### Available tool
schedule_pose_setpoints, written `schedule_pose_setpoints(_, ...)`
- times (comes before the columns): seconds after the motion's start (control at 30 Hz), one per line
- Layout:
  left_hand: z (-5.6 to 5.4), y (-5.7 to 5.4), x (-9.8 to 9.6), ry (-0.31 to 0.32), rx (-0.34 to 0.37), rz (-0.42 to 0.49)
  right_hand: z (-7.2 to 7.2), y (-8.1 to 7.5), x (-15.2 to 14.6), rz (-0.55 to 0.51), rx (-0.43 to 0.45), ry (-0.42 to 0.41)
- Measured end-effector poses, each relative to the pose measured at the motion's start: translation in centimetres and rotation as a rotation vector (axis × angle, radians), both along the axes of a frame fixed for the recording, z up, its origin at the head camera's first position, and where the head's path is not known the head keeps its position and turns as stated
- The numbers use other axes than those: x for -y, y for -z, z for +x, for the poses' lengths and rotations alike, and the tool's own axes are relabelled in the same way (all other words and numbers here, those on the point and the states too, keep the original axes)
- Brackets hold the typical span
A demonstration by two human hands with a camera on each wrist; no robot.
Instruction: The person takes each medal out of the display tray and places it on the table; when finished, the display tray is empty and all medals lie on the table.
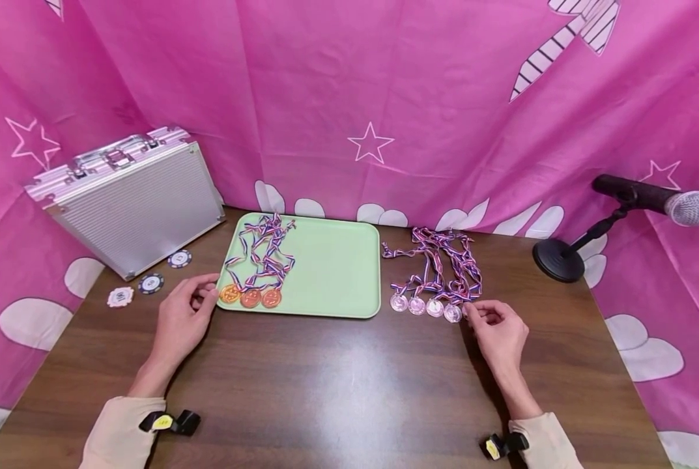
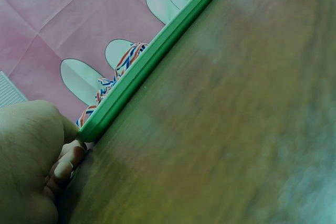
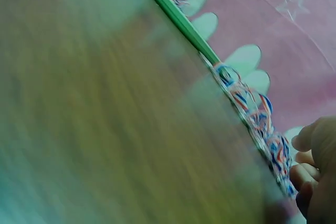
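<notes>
In the head view, my left hand (image 1: 183, 314) is at the near left corner of a light green tray (image 1: 331, 267), thumb and fingers gripping its rim. The left wrist view shows those fingers close about the corner. On the tray's left side lie a gold medal (image 1: 229, 294) and two bronze medals (image 1: 251, 298), their striped ribbons (image 1: 267, 251) bunched behind them. My right hand (image 1: 501, 335) pinches the rightmost silver medal (image 1: 466, 311), mostly covered by the fingertips. Several more silver medals (image 1: 434, 307) lie in a row beside it, with tangled ribbons (image 1: 443, 251) behind.
A silver metal case (image 1: 141, 205) stands at the back left. Poker chips (image 1: 151, 283) lie in front of it. At the back right is a microphone (image 1: 654, 195) on a round-based stand (image 1: 558, 260). Pink curtain (image 1: 349, 85) hangs behind the wooden table (image 1: 326, 384).
</notes>
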State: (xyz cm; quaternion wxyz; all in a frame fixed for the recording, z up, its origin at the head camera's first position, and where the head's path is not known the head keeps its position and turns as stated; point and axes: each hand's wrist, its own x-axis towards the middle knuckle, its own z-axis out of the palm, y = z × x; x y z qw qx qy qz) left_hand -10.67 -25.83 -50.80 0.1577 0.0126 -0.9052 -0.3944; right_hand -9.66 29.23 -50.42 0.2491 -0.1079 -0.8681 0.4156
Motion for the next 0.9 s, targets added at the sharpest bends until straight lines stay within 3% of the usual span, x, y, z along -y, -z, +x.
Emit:
schedule_pose_setpoints(0.5, -0.1, 0.1, 0.0, 0.003, -0.004, 0.003, 0.1, -1.8, 8.1, 0.018, -0.084, -0.313)
schedule_pose_setpoints(0.9, -0.1, 0.1, 0.0, 0.008, -0.004, 0.001, -0.1, -2.4, 15.4, 0.056, -0.014, -0.493)
